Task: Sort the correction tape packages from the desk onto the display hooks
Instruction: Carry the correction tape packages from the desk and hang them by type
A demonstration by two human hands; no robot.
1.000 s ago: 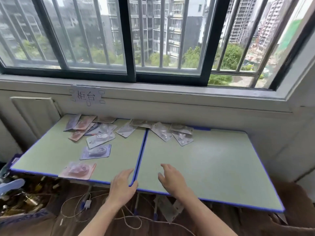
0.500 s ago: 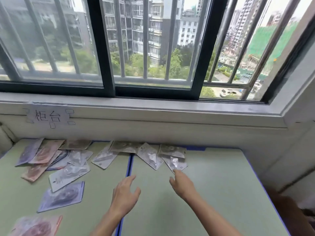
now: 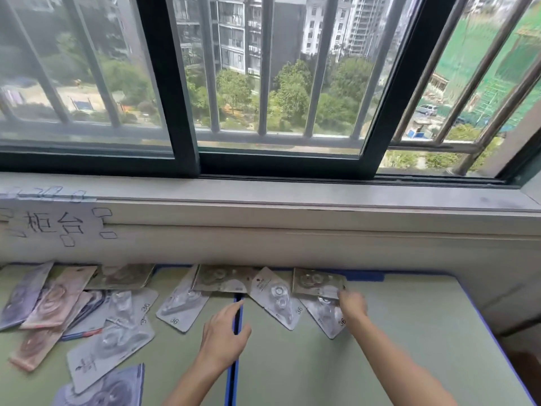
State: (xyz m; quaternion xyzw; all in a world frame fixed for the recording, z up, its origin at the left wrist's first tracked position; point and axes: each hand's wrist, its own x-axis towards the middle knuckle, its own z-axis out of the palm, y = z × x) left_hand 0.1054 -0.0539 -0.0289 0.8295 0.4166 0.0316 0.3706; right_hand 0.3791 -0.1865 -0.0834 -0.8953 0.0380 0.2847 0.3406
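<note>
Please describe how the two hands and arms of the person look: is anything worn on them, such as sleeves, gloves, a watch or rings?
Both arms are bare as far as the picture shows; no sleeve is in view. The left hand and the right hand wear no gloves. No watch or bracelet shows on either wrist, and no ring is visible. The right hand is blurred, so small details there cannot be told.

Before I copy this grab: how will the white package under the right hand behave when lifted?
The white package looks like thin flat card with a clear blister, so probably light and fairly stiff. It lies partly under a tan package, which may shift when the right hand pulls.
</note>
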